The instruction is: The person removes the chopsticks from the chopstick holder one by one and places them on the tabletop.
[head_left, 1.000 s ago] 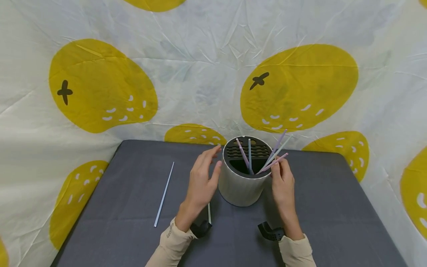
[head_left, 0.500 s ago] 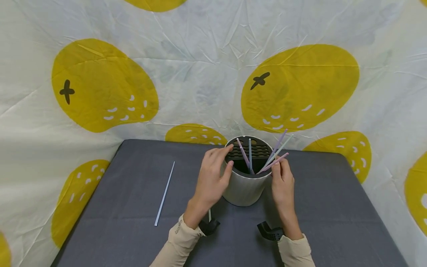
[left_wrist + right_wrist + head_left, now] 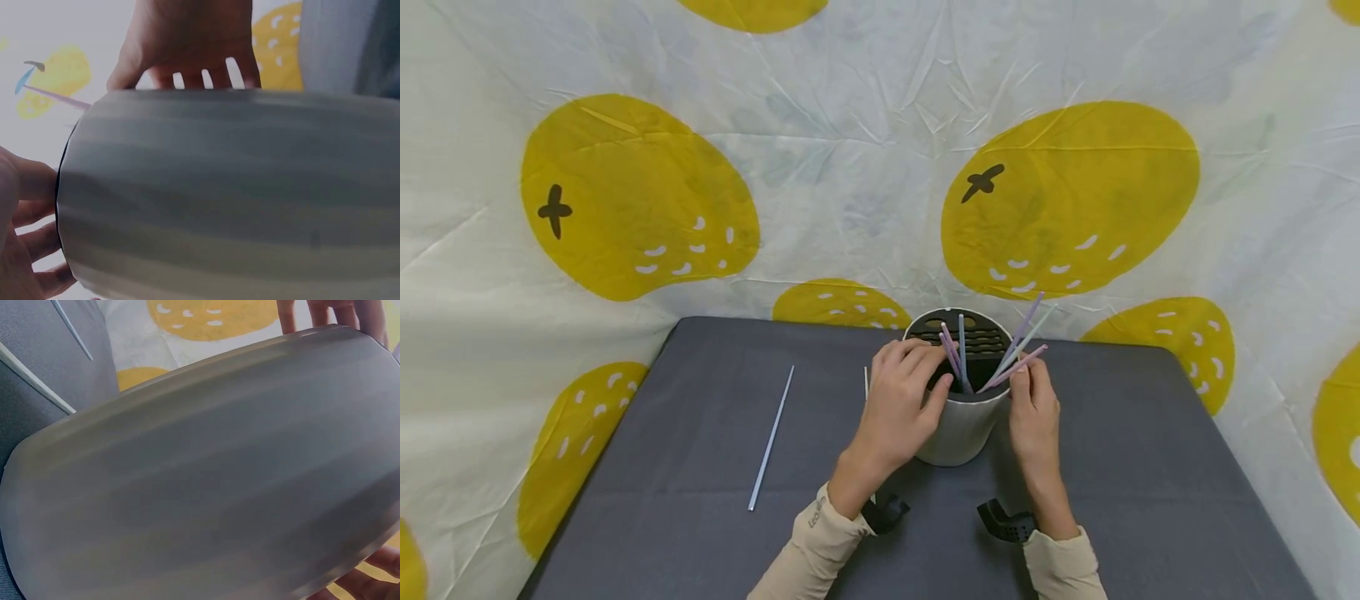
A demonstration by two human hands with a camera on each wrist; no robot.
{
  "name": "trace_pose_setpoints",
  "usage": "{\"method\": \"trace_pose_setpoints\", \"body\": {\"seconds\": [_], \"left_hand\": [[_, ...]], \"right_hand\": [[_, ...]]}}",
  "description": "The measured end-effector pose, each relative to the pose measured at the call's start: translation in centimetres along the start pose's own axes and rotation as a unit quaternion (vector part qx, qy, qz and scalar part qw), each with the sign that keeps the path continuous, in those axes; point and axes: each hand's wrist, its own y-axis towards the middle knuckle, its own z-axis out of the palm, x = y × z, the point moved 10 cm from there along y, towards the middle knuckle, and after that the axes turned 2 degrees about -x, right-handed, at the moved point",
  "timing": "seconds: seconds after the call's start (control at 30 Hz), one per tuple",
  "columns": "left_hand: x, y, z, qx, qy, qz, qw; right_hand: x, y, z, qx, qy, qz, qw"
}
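A round, pale grey ribbed utensil holder (image 3: 953, 437) with a black slotted insert stands on the table. Several thin pastel chopsticks lean in its front opening: a blue chopstick (image 3: 962, 342), pink ones at the left, and a purple chopstick (image 3: 1028, 321), a mint one and another pink one at the right. My left hand (image 3: 895, 408) reaches over the left rim, fingertips beside the left pink chopsticks; whether it touches them is unclear. My right hand (image 3: 1033, 412) holds the holder's right side near the rim. Both wrist views are mostly filled by the holder's wall (image 3: 219, 187).
A light blue chopstick (image 3: 771, 437) lies on the grey tabletop (image 3: 662, 450) at the left. A whitish stick (image 3: 37, 384) lies nearer the holder, mostly hidden behind my left hand in the head view. A fruit-print curtain (image 3: 865, 192) hangs close behind the table.
My left hand has moved right, from beside the holder to over its left rim. The pink chopsticks at the left have shifted slightly. My right hand has stayed put.
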Motion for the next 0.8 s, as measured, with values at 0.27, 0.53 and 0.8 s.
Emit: {"method": "trace_pose_setpoints", "body": {"seconds": [0.27, 0.53, 0.8], "left_hand": [[-0.5, 0.1, 0.2, -0.004, -0.019, -0.009, 0.9998], [-0.4, -0.1, -0.3, -0.028, -0.028, -0.014, 0.9991], [-0.7, -0.1, -1.9, -0.085, -0.056, -0.001, 0.9948]], "right_hand": [[-0.1, 0.0, 0.0, -0.007, 0.001, -0.003, 1.0000], [-0.2, -0.2, 0.0, -0.011, -0.003, -0.006, 0.9999], [-0.1, -0.3, 0.1, -0.012, -0.003, -0.015, 0.9998]]}}
